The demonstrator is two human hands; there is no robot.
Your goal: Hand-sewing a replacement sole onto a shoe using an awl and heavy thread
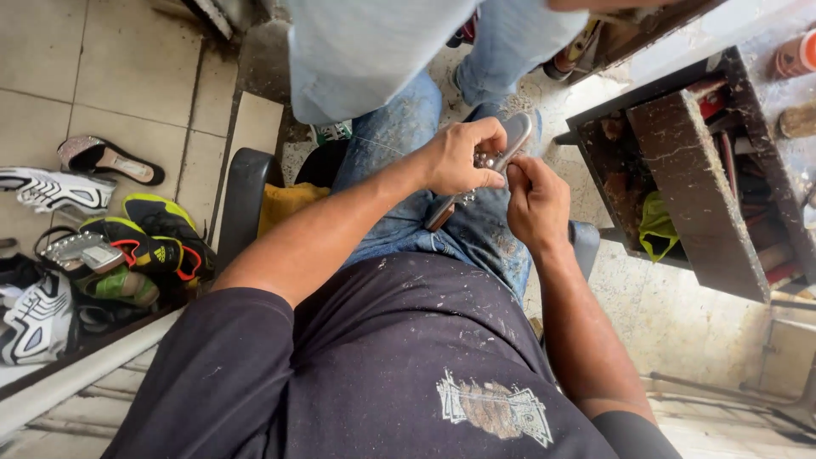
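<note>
Over my lap I hold a silvery sandal [516,136] with a studded strap, its sole running down toward my knees. My left hand [459,157] grips the sandal's upper side, fingers curled over the strap. My right hand [535,204] pinches it from below, close against the left hand. A thin thread [378,144] stretches from my left hand off to the left. I wear a dark speckled shirt and blue jeans [399,212].
Several shoes lie piled at the left on a tiled floor: a silver sandal [106,159], a white sneaker [51,191], a black-and-green boot [161,234]. An open wooden drawer [693,195] with tools stands at the right. Another person in jeans [501,42] stands just ahead.
</note>
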